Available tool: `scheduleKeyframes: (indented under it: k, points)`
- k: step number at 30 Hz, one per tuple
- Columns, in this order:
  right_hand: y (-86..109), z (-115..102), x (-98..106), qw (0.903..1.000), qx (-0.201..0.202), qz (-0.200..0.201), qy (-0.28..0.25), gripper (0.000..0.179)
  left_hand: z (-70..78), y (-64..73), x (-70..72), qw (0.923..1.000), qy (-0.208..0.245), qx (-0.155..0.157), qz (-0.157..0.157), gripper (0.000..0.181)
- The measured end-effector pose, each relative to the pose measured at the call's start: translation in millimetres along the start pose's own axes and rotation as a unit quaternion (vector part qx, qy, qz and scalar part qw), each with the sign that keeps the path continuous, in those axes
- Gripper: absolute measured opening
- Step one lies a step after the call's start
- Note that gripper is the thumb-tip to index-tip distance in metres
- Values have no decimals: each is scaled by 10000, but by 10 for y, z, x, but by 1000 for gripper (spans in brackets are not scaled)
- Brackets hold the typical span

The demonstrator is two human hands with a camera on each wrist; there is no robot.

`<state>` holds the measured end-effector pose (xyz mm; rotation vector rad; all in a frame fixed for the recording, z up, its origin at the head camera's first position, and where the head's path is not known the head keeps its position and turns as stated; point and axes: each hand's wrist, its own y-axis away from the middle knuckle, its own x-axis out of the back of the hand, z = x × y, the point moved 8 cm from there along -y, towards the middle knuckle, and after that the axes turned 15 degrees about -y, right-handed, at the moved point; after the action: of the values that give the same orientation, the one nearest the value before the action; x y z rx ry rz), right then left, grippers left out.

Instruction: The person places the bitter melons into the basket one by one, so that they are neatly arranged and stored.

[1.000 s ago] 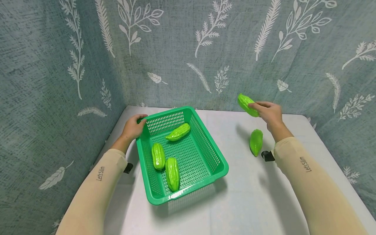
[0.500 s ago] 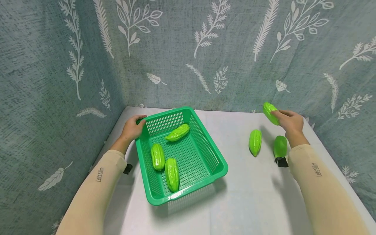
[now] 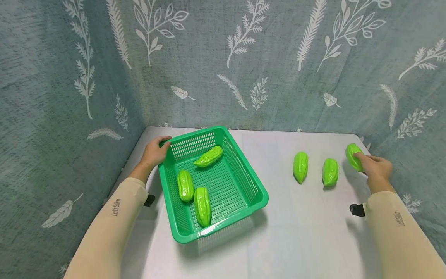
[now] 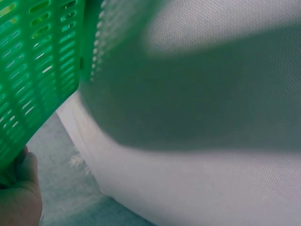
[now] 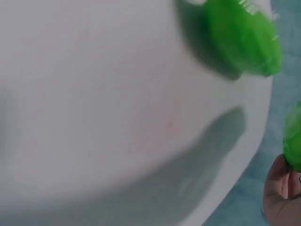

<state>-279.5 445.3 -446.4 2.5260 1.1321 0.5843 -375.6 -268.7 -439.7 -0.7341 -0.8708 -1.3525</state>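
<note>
My left hand (image 3: pixel 154 152) grips the far left corner of a green plastic basket (image 3: pixel 256 209). Inside it lie three bright green, ridged bitter melons: one at the back (image 3: pixel 209 156), one at the left (image 3: pixel 186 185) and one in front (image 3: pixel 202 206). At the far right, my right hand (image 3: pixel 377 170) pinches another bitter melon (image 3: pixel 354 157) above the table's right side. To its left, two bitter melons, one nearer the basket (image 3: pixel 300 167) and one nearer the hand (image 3: pixel 330 172), lie on the table. In the right wrist view, the held bitter melon (image 5: pixel 293 139) is partly cut off.
A white-covered table (image 3: pixel 278 248) carries everything. Grey-green cloth with white leaf prints (image 3: pixel 209 97) hangs close behind it and along the left. The table's right edge runs just beneath my right hand.
My right hand has moved right and lower with its bitter melon, past the two on the table. The one nearer the hand has come into full view. My left hand and the basket stay put.
</note>
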Motion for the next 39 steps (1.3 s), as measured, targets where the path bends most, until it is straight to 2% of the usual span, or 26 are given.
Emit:
scheduleKeyframes:
  k: [2, 5, 8, 11, 13, 15, 18, 20, 23, 24, 29, 32, 35, 39]
  points:
    - [-81, 120, 92, 9998, -96, 85, 147, 72, 3, 5, 3, 10000, -18, -15, -3, 44]
    - [-312, 330, 233, 9988, -210, 347, 282, 58, 15, 10, 12, 10000, -23, -39, 1, 44]
    - [-610, 538, 331, 9984, -270, 382, 315, 48, 38, 16, 18, 10000, 20, -48, -13, 44]
    - [-851, 705, 357, 9976, -159, 288, 611, 62, 43, 18, 21, 10000, 47, -25, -21, 44]
    - [-906, 765, 352, 9964, -36, 355, 766, 67, 36, 16, 20, 10000, 56, 0, -16, 44]
    - [-858, 764, 331, 9965, -76, 348, 752, 67, 29, 17, 14, 10000, 47, 13, -18, 44]
    - [-597, 644, 277, 9968, -151, 393, 684, 64, 18, 13, 7, 10000, 35, 9, -5, 44]
    - [-386, 531, 229, 9965, -188, 345, 737, 68, 15, 12, 9, 10000, 30, -2, 12, 44]
    - [-140, 381, 166, 9949, -36, 224, 978, 80, 23, 8, 21, 10000, 7, -20, 29, 44]
    - [-80, 336, 143, 9945, 1, 116, 1044, 86, 27, 10, 26, 10000, -1, -15, 24, 43]
    - [91, 118, 49, 9930, 172, -71, 1166, 89, 46, 15, 35, 10000, 41, 15, -3, 42]
    - [157, -37, -51, 9913, 485, -51, 1225, 90, 47, 15, 37, 10000, 93, 28, 12, 42]
    - [218, -214, -203, 9880, 1001, 9, 1174, 87, 45, 14, 36, 9999, 127, 15, 30, 42]
    - [365, -474, -533, 9787, 1807, -160, 963, 82, 32, 9, 30, 9999, 120, -17, 43, 42]
